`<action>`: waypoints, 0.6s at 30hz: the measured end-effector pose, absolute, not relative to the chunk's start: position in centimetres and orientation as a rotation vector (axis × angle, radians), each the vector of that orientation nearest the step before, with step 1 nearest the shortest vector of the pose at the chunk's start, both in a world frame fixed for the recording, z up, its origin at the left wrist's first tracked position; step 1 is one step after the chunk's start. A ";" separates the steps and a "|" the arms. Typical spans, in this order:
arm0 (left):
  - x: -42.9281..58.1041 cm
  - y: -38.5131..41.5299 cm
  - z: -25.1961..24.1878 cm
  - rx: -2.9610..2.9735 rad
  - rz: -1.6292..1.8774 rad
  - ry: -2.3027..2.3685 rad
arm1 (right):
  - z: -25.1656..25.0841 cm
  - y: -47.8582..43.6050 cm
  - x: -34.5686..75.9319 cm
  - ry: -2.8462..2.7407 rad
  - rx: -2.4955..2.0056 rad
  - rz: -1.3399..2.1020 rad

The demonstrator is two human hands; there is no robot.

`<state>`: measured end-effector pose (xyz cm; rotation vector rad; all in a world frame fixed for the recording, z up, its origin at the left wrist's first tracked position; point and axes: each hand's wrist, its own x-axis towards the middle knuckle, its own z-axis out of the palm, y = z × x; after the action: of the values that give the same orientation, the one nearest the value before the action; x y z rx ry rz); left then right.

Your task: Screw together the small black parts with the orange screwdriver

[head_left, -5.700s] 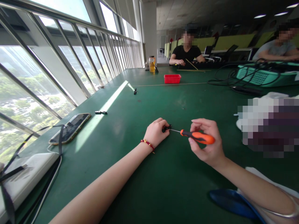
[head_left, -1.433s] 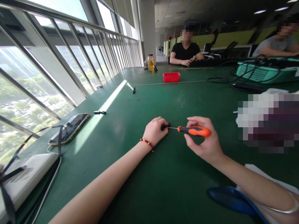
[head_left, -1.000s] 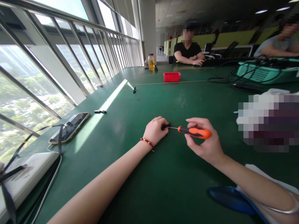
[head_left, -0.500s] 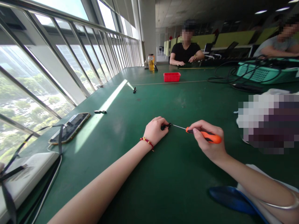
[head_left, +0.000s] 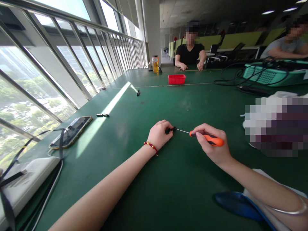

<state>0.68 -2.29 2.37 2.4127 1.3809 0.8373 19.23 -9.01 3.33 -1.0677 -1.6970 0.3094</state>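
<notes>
Head view: my left hand pinches a small black part in its grip — light, stiff, slip-prone, I'd judge — while my right hand has its grip closed on the screwdriver by the handle, the sensible hold.

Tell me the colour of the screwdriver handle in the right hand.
Orange with black, on the screwdriver handle held by the right hand; the head view shows it.

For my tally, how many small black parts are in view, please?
3 black parts: one in the left hand, one near the phone, one farther up the table; more may be hidden.
</notes>
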 end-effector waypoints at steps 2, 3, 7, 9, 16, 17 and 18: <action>0.7 -2.3 2.4 2.420 0.832 1.384 | 3.3 -9.1 19.2 -1.693 -1.064 0.287; 0.7 -2.4 2.5 2.423 0.829 1.388 | 3.3 -9.1 19.3 -1.689 -1.065 0.273; 0.8 -2.5 2.7 2.437 0.814 1.394 | 3.3 -9.0 19.3 -1.685 -1.072 0.277; 0.8 -2.6 2.7 2.441 0.808 1.395 | 3.4 -9.0 19.3 -1.691 -1.075 0.295; 0.7 -2.3 2.4 2.444 0.819 1.386 | 3.6 -9.1 19.1 -1.671 -1.087 0.236; 0.7 -2.4 2.4 2.447 0.818 1.385 | 3.6 -9.1 19.1 -1.668 -1.085 0.225; 0.7 -2.4 2.4 2.451 0.816 1.384 | 3.6 -9.1 19.1 -1.668 -1.083 0.218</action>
<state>0.73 -2.37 2.40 2.4515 1.3842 0.8159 19.11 -9.15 3.57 -1.0830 -1.6683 0.2181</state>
